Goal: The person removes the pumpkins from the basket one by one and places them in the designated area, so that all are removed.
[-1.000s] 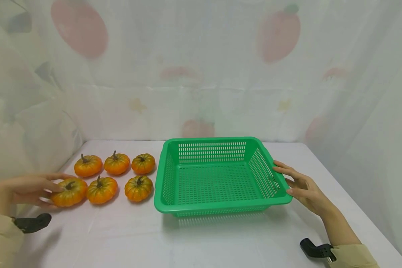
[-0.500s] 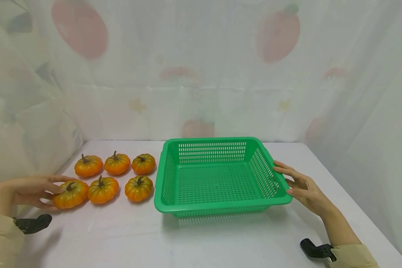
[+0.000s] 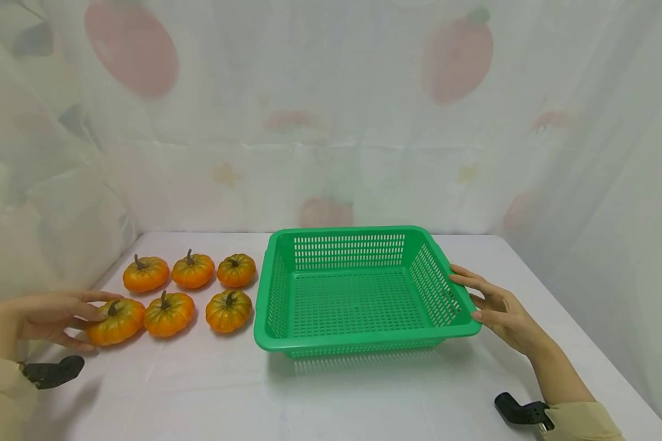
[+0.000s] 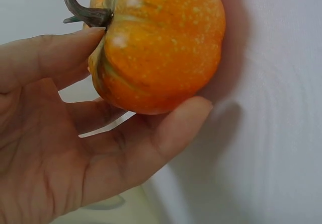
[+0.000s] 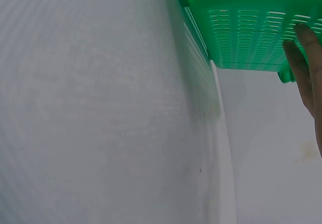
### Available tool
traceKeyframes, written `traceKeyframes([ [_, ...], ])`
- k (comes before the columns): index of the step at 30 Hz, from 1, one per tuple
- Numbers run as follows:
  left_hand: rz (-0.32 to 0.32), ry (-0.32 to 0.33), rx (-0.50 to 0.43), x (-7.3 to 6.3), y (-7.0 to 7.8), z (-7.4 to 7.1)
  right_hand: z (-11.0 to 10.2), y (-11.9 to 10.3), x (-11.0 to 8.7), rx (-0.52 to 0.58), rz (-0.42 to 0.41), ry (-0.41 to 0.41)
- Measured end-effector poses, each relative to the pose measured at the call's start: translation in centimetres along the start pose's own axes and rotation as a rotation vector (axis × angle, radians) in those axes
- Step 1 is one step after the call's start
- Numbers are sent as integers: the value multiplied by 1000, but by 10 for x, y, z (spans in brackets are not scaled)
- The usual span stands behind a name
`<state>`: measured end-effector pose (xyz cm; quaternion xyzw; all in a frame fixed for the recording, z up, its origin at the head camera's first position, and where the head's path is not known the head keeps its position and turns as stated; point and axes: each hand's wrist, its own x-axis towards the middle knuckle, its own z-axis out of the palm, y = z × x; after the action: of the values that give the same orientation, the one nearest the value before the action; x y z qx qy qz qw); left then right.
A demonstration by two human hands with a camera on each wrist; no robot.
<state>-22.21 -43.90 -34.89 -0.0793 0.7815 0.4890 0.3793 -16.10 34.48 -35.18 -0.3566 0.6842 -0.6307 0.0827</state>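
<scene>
My left hand (image 3: pixel 52 315) holds a small orange-green pumpkin (image 3: pixel 116 321) by its left side, the front-left one of several on the white table. In the left wrist view, one digit of the hand (image 4: pixel 65 148) lies by the curved stem (image 4: pixel 88 12); another touches the lower edge of the pumpkin (image 4: pixel 161 53). At the right, my right hand (image 3: pixel 502 312) rests fairly straight fingers along the rim of a green plastic basket (image 3: pixel 364 335). Two right fingers (image 5: pixel 304 78) overlap the slotted wall of the basket (image 5: pixel 246 38) in the right wrist view.
Beside the held pumpkin sits another pumpkin (image 3: pixel 168 313), then a greener pumpkin (image 3: pixel 228 311) near the basket. Behind them stands a back row with a left pumpkin (image 3: pixel 146 274), a middle pumpkin (image 3: pixel 193 271) and a right pumpkin (image 3: pixel 236 270). A fruit-printed curtain (image 3: pixel 364 153) closes the back.
The front-left pumpkin has shifted slightly right and toward the front, with my left hand on it. The pumpkin beside it has moved a little too. My right hand and the basket have stayed put.
</scene>
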Motion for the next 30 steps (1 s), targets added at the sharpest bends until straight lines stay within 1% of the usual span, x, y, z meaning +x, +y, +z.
traceKeyframes([
  [4, -3, 2, 12, -1, 1, 1, 0, 1, 0, 2, 5, 2],
  [8, 2, 12, 44, -1, 3, 2, 1, 0, 0, 2, -11, -7],
  [11, 17, 8, 74, 0, 3, 1, 0, 0, 0, 5, -27, -13],
  [16, 35, -2, 103, -1, 4, 1, -1, 1, 0, 13, -27, -12],
  [19, 34, 14, 147, -5, 6, 3, -1, 2, -1, 17, -29, -14],
  [20, 31, 27, 174, -7, 8, 2, -1, 2, -1, 13, -36, -17],
  [22, 39, 43, 240, -11, 12, 1, -1, 3, -2, 15, -46, -23],
  [25, 42, 71, 327, -18, 25, 1, -2, 3, -2, 5, -65, -30],
  [28, 93, 97, 395, -24, 40, 5, -3, 3, -3, 10, -62, -24],
  [30, 145, 145, 439, -26, 49, 12, -2, 3, -4, 14, -55, -18],
])
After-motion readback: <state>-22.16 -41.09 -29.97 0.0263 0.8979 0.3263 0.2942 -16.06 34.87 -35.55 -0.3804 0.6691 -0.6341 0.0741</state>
